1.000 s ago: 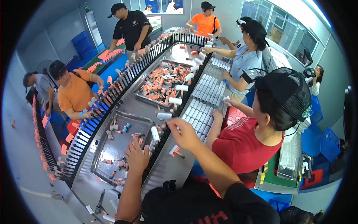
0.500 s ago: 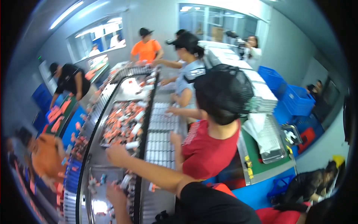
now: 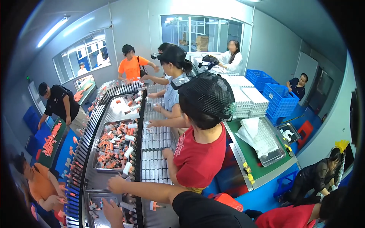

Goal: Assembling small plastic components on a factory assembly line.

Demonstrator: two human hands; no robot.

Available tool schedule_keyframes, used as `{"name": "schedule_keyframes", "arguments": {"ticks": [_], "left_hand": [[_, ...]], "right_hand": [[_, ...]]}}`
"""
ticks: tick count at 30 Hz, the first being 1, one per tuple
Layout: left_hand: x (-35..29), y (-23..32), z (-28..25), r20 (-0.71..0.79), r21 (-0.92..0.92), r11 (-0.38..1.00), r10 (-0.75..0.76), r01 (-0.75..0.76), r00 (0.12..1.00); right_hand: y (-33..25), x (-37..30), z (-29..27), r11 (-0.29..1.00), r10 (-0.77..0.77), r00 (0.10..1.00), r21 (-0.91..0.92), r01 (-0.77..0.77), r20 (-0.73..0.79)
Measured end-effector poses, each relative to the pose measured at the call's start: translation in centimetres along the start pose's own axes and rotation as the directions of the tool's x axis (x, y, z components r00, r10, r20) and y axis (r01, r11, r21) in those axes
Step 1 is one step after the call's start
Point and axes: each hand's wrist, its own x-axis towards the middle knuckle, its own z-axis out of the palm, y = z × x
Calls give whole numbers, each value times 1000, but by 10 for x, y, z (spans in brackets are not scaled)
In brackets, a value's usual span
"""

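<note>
- The full tray (image 3: 96, 167), a shallow metal one, is heaped with coral and dark pieces (image 3: 110, 146), mixed together; white cylinders (image 3: 128, 152) lie along its right edge.
- On the wearer's side of the full tray sits the near tray (image 3: 87, 205), also metal, with a looser scatter of small pieces (image 3: 93, 213), some bluish-grey, toward its left; more pieces and white cylinders crowd its right edge.
- The left hand (image 3: 113, 213) is over the near tray, nearer the wearer than the full tray, its fingers spread apart above the pieces there.
- The right hand (image 3: 117, 184) is just off the near end of the full tray, fingers bent; whether they are clamped on anything I cannot tell.
- Beyond the full tray, the far tray (image 3: 117, 110) holds a few coral and white pieces.
- Right of the full tray, blocks of white cylinders (image 3: 156, 163) stand packed in rows on the metal counter (image 3: 163, 219); nearer the wearer, a coral-and-white piece (image 3: 153, 206) lies there alone.
- Well right of the full tray, past a person in red, a clear tray (image 3: 276, 155) sits partly under a white sheet (image 3: 251, 131); beyond are stacked white trays (image 3: 247, 100) and a blue crate (image 3: 282, 102), contents unclear.
</note>
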Motion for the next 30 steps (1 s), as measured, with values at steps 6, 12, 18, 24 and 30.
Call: {"name": "schedule_keyframes", "arguments": {"ticks": [6, 12, 18, 24, 30], "left_hand": [[-38, -40, 34, 155, 115, 991, -87, 70, 984], [-14, 21, -25, -175, 36, 980, 198, -195, 964], [-54, -31, 5, -78, 136, 991, -7, 18, 997], [-8, 72, -38, -234, -50, 950, 288, -307, 929], [-50, -78, 18, 50, 24, 998, -51, 50, 997]], "right_hand": [[-27, 39, -52, 998, 11, 993, 65, -3, -118], [22, 18, -10, 961, 14, 992, -273, -49, -129], [-8, 58, -62, 974, -178, 829, 25, 225, -531], [104, 15, -23, 996, 17, 983, -87, -33, -181], [-24, 52, -60, 913, -328, 868, 111, 393, -372]]}}
